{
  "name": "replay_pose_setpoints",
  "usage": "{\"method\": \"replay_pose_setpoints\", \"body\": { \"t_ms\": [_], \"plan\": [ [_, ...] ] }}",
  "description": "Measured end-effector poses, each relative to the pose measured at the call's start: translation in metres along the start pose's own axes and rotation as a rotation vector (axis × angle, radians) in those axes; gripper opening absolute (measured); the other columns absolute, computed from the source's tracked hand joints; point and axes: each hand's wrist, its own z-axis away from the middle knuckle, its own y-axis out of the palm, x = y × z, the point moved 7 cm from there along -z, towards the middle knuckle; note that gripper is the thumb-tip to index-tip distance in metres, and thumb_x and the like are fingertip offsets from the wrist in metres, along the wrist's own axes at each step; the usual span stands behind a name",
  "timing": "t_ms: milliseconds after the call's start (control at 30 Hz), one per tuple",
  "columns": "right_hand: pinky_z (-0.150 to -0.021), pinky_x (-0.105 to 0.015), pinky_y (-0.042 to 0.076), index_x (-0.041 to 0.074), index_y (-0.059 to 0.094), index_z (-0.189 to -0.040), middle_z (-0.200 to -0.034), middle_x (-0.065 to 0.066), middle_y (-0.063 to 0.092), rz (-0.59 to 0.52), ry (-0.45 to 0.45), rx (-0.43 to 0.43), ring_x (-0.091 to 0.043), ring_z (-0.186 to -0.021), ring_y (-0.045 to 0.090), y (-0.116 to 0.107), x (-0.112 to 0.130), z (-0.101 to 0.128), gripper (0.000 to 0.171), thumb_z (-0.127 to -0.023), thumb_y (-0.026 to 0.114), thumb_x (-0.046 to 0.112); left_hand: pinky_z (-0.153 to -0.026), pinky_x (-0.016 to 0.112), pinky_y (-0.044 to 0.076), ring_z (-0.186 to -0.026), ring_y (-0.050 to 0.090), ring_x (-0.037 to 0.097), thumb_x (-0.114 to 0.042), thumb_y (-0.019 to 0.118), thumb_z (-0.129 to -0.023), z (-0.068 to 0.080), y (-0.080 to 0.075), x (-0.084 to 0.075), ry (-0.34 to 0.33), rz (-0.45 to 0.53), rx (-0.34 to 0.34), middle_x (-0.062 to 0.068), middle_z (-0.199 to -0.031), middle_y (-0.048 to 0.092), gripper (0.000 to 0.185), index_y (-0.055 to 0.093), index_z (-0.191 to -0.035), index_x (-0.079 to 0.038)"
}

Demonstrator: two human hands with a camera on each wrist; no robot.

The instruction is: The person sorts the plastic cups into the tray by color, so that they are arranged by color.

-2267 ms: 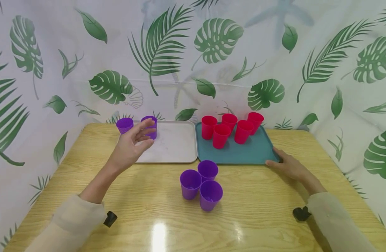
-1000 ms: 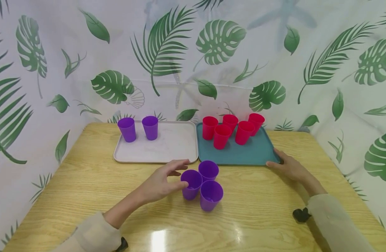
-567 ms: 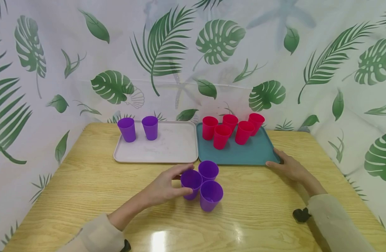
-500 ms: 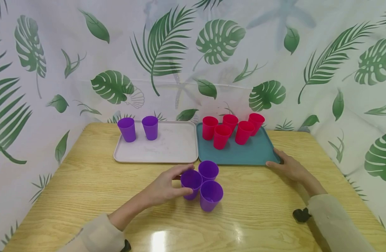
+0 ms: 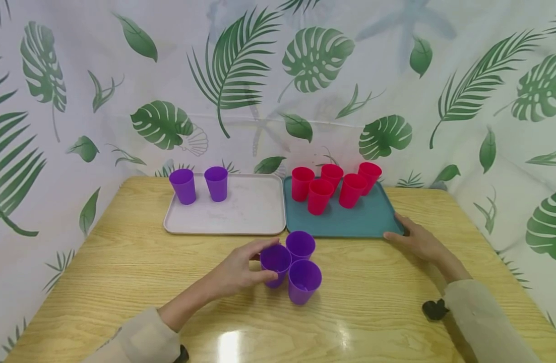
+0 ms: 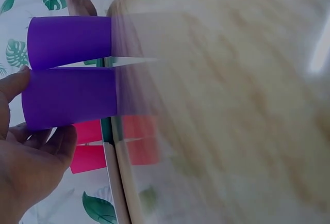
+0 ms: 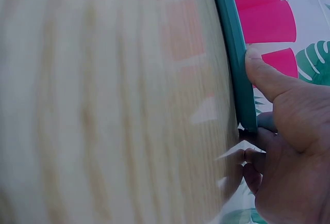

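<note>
Three purple cups stand upright in a tight cluster on the table. My left hand holds the leftmost cup, its thumb on the near side and its fingers round the far side. In the left wrist view the thumb lies close to the rim of that held cup. Beside it are the near cup and the far cup. My right hand grips the front right corner of the teal tray; in the right wrist view the thumb presses on the tray's rim.
Several red cups stand on the teal tray. A white tray adjoins it on the left, bearing two purple cups, one farther left and one to its right. Behind the wooden table hangs a leaf-patterned cloth.
My left hand has come from above the white tray, moving right and nearer, and closed round the leftmost cup of the cluster. During the last half second both hands have kept still.
</note>
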Motion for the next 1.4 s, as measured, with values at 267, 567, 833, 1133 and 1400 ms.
{"method": "replay_pose_setpoints", "body": {
  "t_ms": [267, 567, 833, 1133, 1400],
  "plan": [
    [-0.116, -0.074, 0.014, -0.007, 0.004, -0.161, -0.162, -0.041, 0.007, -0.005, 0.006, 0.005, -0.061, -0.148, 0.008, -0.001, 0.004, 0.002, 0.098, -0.103, 0.06, 0.049, -0.109, 0.045, 0.049, -0.126, 0.06, 0.032, -0.015, 0.078, -0.093, 0.002, -0.006, -0.002, -0.016, -0.015, -0.012, 0.019, -0.146, 0.057, 0.069, 0.046, -0.151, 0.006],
    [-0.116, -0.075, 0.015, -0.007, 0.004, -0.161, -0.162, -0.042, 0.007, -0.005, 0.007, 0.008, -0.061, -0.148, 0.008, -0.001, 0.004, 0.003, 0.1, -0.103, 0.06, 0.05, -0.113, 0.045, 0.045, -0.134, 0.055, 0.031, -0.016, 0.079, -0.093, 0.009, -0.023, -0.003, -0.01, -0.011, -0.057, 0.017, -0.149, 0.055, 0.068, 0.048, -0.151, 0.003],
    [-0.116, -0.074, 0.015, -0.008, 0.005, -0.161, -0.162, -0.042, 0.008, 0.008, 0.008, 0.005, -0.061, -0.148, 0.009, -0.001, 0.004, 0.002, 0.099, -0.103, 0.06, 0.05, -0.114, 0.043, 0.044, -0.138, 0.052, 0.032, -0.02, 0.078, -0.095, 0.012, -0.043, -0.008, -0.02, -0.046, -0.084, 0.017, -0.152, 0.052, 0.069, 0.047, -0.152, 0.003],
    [-0.116, -0.074, 0.016, -0.009, 0.006, -0.161, -0.162, -0.042, 0.009, 0.014, -0.008, 0.001, -0.061, -0.147, 0.01, -0.001, 0.004, 0.001, 0.098, -0.103, 0.059, 0.049, -0.112, 0.044, 0.047, -0.135, 0.054, 0.035, -0.014, 0.079, -0.093, 0.008, -0.064, -0.016, -0.002, -0.082, -0.162, 0.021, -0.151, 0.052, 0.069, 0.047, -0.151, 0.006],
    [-0.117, -0.074, 0.015, -0.008, 0.005, -0.161, -0.162, -0.042, 0.008, 0.014, 0.003, 0.002, -0.061, -0.148, 0.009, 0.0, 0.003, 0.002, 0.098, -0.103, 0.059, 0.05, -0.111, 0.045, 0.048, -0.132, 0.057, 0.035, -0.012, 0.078, -0.093, -0.008, -0.072, -0.019, -0.006, -0.093, -0.217, 0.022, -0.148, 0.054, 0.069, 0.046, -0.151, 0.007]
  ]
}}
